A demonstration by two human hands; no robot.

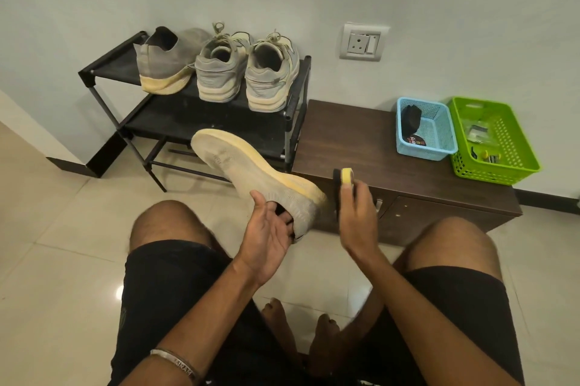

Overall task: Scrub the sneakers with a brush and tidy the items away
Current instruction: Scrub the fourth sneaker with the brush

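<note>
grey knit sneaker (251, 166) with yellowed sole, yellow-and-black brush (343, 177), blue basket (439, 150), green basket (514, 141)

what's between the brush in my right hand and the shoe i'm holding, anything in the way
Nothing visible. The right hand grips the brush just right of the sneaker, whose heel end the left hand holds with fingers inside the opening. Only open air separates the brush from the yellowed sole edge at the heel.
</note>
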